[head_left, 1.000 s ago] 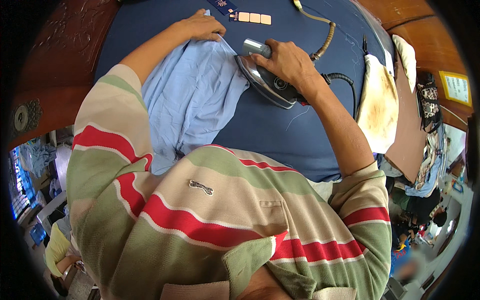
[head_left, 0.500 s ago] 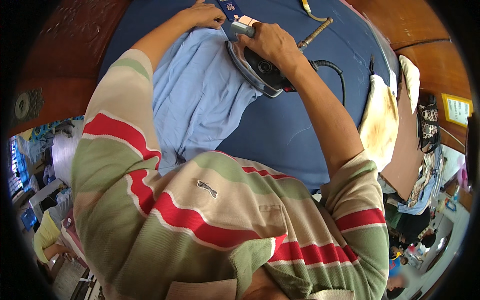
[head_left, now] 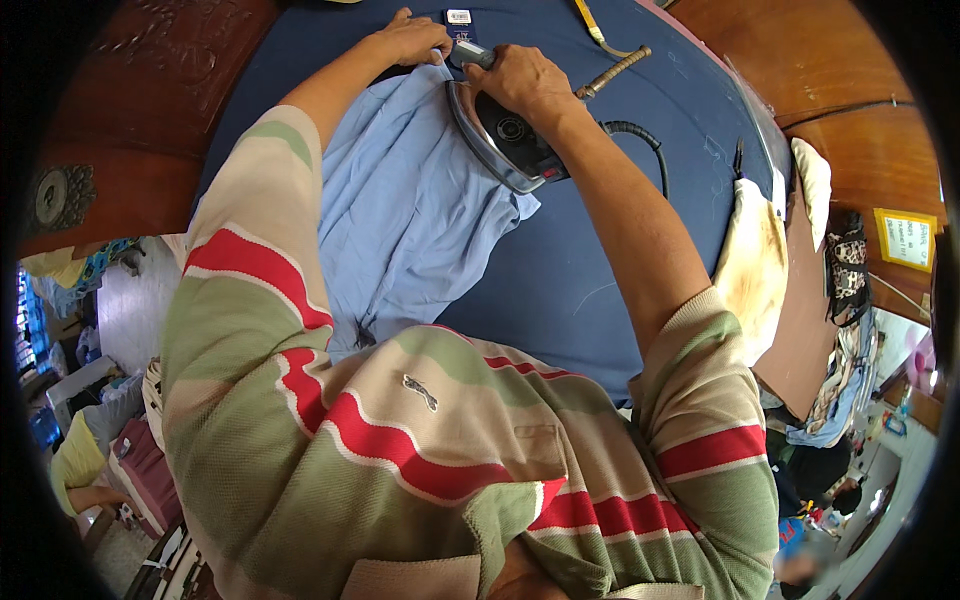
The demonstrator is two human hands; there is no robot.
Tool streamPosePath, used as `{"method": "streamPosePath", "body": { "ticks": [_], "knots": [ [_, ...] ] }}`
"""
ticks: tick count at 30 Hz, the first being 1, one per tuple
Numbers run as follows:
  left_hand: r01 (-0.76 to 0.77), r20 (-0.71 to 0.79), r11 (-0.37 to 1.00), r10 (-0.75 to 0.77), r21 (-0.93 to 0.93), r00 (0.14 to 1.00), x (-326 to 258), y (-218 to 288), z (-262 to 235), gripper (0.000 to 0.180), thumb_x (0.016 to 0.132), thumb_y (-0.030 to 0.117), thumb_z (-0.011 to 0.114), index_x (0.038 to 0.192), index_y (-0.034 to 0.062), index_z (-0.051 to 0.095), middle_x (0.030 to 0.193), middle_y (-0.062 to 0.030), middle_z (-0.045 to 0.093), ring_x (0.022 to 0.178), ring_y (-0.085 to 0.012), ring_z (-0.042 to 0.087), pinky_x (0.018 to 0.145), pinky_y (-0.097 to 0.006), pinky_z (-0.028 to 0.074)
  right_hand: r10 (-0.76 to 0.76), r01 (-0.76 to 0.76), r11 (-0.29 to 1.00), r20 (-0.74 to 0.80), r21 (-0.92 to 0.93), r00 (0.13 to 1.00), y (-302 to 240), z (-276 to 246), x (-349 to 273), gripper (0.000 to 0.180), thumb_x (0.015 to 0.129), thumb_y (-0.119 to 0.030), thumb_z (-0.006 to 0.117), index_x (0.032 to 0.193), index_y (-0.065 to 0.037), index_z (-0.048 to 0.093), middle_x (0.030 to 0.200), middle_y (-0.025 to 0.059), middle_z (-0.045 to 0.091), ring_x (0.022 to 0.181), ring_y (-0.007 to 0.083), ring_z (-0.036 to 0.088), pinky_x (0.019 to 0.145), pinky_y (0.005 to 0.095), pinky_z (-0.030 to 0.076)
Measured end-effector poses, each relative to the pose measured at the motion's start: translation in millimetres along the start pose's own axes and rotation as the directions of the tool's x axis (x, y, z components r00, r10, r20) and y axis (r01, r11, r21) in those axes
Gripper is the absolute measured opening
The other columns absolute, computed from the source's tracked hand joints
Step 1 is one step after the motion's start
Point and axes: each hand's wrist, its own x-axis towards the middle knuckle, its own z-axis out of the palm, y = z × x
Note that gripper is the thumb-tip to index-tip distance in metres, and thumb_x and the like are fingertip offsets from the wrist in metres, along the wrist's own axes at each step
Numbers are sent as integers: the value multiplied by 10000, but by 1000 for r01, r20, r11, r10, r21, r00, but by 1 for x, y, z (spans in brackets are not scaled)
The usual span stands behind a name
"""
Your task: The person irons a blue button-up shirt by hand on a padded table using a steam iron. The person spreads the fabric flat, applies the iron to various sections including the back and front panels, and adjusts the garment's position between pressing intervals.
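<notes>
A light-blue cloth garment (head_left: pixel 405 190) lies rumpled over a dark blue padded ironing surface (head_left: pixel 560 290). My left hand (head_left: pixel 412 42) is at the garment's far end, fingers bent down and pinching its edge, with one digit sticking up. My right hand (head_left: pixel 532 82) is wrapped round the grey handle of a black and silver iron (head_left: pixel 508 128). The iron rests at the garment's right edge, and its soleplate is hidden. Just beyond the handle lies a small dark blue tag or packet (head_left: pixel 462 32) with a white label, partly covered by the iron.
A black cord (head_left: pixel 648 135) and a brown wrapped hose (head_left: pixel 612 75) run right of the iron. A scorched cream cloth (head_left: pixel 752 260) hangs at the right edge beside a brown board (head_left: pixel 800 330). Carved wood (head_left: pixel 150 100) borders the left. Another person's sleeve (head_left: pixel 78 455) shows at lower left.
My left hand has come slightly nearer and to the right, closer to the iron's handle. The iron sits slightly farther left in the picture, and the whole view has tilted a little.
</notes>
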Motion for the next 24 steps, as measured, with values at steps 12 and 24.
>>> {"method": "streamPosePath", "body": {
  "ticks": [12, 24],
  "knots": [
    [39, -144, 998, -45, -45, 988, 6, 4, 13, 139, 803, 220, 584, 922, 158, 623, 974, -41, 611, 1032, -215, 537, 914, -484, 294, -51, 51, 999, 22, 0, 998, 20, 2, -4, 540, 783, -513, 549, 1007, -33, 650, 954, 193, 649, 932, 351, 618, 814, 407, 489],
    [-16, -240, 984, -28, -180, 970, 2, -5, 17, 172, 806, 209, 513, 838, 143, 669, 1012, -124, 615, 1038, -287, 534, 990, -626, 242, 94, -85, 994, 159, -63, 983, 61, -24, -125, 545, 801, -468, 555, 1032, 24, 604, 799, 230, 647, 777, 364, 648, 746, 417, 506]
  ]
}}
